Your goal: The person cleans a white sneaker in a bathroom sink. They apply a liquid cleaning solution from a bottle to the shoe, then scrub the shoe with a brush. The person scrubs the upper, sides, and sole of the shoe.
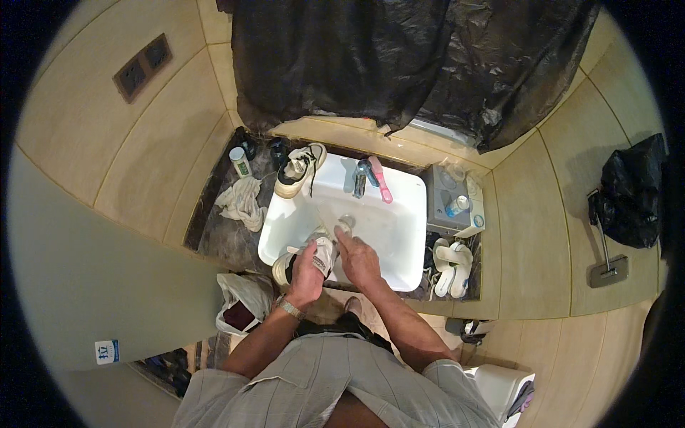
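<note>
Over the near left part of the white sink [410,246], my left hand [307,274] grips a white sneaker [325,253] with dark trim. Its toe points toward the middle of the basin. Just right of the toe, my right hand [359,262] has its fingers drawn together; whatever they hold is too small or hidden to make out. A second white sneaker [294,175] with dark laces rests on the sink's back left corner. Behind the basin stands a metal faucet [361,178], with a pink brush [381,180] lying beside it.
On the dark counter at left are a crumpled white cloth [244,202] and a white bottle [240,162]. To the right are a grey box [448,207] and white slippers [452,267]. A white bag [242,299] sits below left. Black plastic sheeting [399,64] hangs behind.
</note>
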Demonstrator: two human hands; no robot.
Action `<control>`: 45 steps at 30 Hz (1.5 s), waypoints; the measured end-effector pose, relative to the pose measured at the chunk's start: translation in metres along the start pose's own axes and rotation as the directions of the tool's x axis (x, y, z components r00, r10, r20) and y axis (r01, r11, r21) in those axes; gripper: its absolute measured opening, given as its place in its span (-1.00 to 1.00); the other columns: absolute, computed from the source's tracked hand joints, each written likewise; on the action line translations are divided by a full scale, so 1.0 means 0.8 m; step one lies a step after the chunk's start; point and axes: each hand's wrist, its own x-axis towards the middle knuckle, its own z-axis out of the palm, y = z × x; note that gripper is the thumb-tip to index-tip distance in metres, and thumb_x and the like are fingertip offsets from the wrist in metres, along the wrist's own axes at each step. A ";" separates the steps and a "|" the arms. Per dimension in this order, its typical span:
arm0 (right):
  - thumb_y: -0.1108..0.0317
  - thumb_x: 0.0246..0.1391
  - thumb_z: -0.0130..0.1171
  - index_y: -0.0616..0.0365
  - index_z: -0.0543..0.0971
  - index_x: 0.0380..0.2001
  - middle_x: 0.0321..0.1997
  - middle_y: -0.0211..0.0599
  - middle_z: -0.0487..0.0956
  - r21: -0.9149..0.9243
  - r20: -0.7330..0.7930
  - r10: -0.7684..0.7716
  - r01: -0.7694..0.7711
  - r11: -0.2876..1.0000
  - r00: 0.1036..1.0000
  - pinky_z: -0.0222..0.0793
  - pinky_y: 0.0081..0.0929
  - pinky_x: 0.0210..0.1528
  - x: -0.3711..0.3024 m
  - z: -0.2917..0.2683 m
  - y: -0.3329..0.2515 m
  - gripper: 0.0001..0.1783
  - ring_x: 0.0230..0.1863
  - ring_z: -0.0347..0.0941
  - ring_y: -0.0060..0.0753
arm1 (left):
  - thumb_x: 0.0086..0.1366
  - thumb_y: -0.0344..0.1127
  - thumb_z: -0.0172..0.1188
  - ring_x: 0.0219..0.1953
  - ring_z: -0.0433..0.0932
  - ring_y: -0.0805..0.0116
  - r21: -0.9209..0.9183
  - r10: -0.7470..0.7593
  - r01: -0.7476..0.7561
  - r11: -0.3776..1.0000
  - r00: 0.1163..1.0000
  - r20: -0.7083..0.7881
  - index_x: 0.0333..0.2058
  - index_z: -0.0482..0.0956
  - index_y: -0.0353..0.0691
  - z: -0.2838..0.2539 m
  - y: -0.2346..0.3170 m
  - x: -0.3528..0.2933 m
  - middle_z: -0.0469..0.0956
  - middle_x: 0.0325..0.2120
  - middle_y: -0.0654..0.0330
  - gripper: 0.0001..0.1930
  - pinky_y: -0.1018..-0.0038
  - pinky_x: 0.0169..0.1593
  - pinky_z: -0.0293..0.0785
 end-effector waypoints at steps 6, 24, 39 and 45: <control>0.32 0.33 0.21 -0.05 0.56 0.27 0.02 0.04 0.68 0.382 0.154 -0.037 -0.025 0.924 0.987 0.55 -0.33 0.00 -0.065 0.003 0.024 -0.55 -0.03 0.68 -0.01 | 0.45 -0.08 -0.11 0.00 0.65 0.25 0.049 -0.112 0.110 0.993 0.993 0.034 0.07 0.55 -0.32 -0.040 0.002 0.009 0.68 -0.05 0.14 -0.53 0.29 0.16 0.52; 0.22 0.36 0.13 -0.09 0.55 0.26 0.03 0.07 0.66 0.278 0.361 -0.199 0.098 0.955 0.911 0.49 -0.07 0.04 0.003 -0.037 -0.005 -0.57 -0.02 0.61 0.18 | 0.29 -0.48 0.09 -0.31 0.37 0.08 0.670 0.139 -0.711 -0.213 0.657 0.741 -0.36 0.55 -0.20 -0.071 -0.001 -0.028 0.36 -0.38 0.03 -0.93 0.21 -0.23 0.33; 0.17 0.35 0.17 -0.10 0.60 0.19 0.01 0.00 0.68 0.280 0.476 -0.221 0.092 0.956 0.851 0.53 -0.12 0.00 0.024 -0.053 -0.009 -0.61 -0.06 0.63 0.14 | 0.28 -0.31 0.05 -0.27 0.55 0.13 0.896 -0.038 -0.350 0.274 0.927 0.373 -0.15 0.54 -0.39 -0.082 -0.013 -0.018 0.59 -0.29 -0.08 -0.72 0.24 -0.14 0.48; 0.22 0.30 0.25 -0.13 0.57 0.24 -0.05 -0.02 0.70 0.261 0.563 -0.100 -0.062 0.963 0.821 0.54 -0.18 -0.01 -0.012 -0.101 0.037 -0.55 -0.08 0.64 0.09 | 0.29 -0.43 0.01 -0.08 0.54 0.21 0.918 -0.016 -0.267 0.294 0.959 0.284 0.02 0.53 -0.37 -0.080 0.009 -0.012 0.59 -0.13 0.04 -0.66 0.32 0.08 0.46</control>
